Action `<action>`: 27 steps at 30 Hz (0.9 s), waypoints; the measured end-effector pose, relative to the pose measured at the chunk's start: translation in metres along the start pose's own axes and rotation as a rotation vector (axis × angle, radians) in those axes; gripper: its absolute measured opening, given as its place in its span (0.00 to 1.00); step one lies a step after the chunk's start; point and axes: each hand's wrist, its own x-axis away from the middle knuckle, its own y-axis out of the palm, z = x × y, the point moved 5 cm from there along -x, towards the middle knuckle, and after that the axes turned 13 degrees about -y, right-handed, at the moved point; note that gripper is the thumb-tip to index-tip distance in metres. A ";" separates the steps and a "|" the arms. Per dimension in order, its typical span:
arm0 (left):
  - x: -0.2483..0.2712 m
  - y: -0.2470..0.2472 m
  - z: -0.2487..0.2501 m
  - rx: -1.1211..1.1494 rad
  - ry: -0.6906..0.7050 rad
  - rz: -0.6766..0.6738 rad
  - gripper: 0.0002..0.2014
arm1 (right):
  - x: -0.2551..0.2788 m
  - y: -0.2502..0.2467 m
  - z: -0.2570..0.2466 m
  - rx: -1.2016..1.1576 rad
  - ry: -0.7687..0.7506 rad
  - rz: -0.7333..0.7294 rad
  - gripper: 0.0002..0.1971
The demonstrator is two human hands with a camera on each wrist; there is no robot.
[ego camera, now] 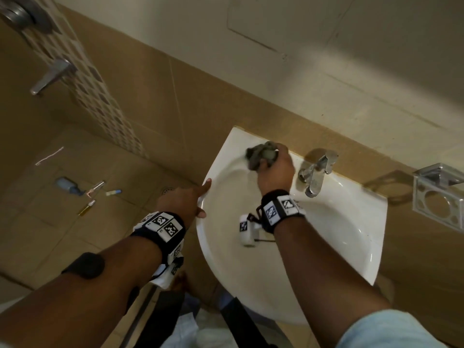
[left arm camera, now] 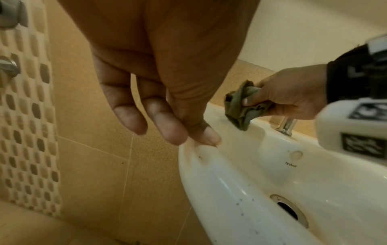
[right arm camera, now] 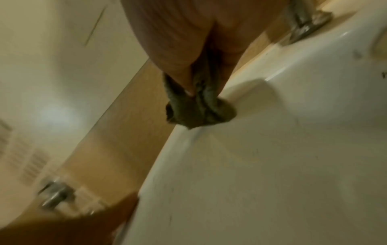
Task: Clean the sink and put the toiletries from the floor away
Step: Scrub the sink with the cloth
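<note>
A white sink (ego camera: pixel 351 222) hangs on the tan tiled wall. My right hand (ego camera: pixel 275 169) grips a bunched grey-green cloth (ego camera: pixel 261 154) and presses it on the sink's back left rim, left of the chrome tap (ego camera: pixel 317 172). The left wrist view shows the cloth (left arm camera: pixel 240 106) on the rim, and the right wrist view shows the cloth (right arm camera: pixel 199 106) under my fist. My left hand (ego camera: pixel 187 203) rests on the sink's left edge with straight fingers (left arm camera: pixel 163 122), thumb on the rim. Several toiletries lie on the floor at left: a blue bottle (ego camera: pixel 67 185), a small yellow bottle (ego camera: pixel 86 207), a small tube (ego camera: pixel 113 192).
A metal toothbrush holder (ego camera: pixel 439 197) is fixed to the wall right of the sink. The sink drain (left arm camera: pixel 289 210) is open. A wall tap handle (ego camera: pixel 51 76) and a mosaic tile strip stand at upper left. A floor drain (ego camera: pixel 168 190) lies near the sink's left side.
</note>
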 end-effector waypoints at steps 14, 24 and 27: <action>0.028 0.028 -0.075 0.451 -0.172 0.107 0.21 | 0.086 0.074 -0.082 0.006 -0.276 -0.582 0.19; 0.034 0.042 -0.150 0.489 -0.301 0.191 0.20 | 0.139 0.039 -0.058 -0.239 -0.157 -0.359 0.18; 0.047 0.046 -0.147 0.502 -0.266 0.241 0.18 | 0.075 0.015 -0.038 -0.137 0.009 -0.162 0.16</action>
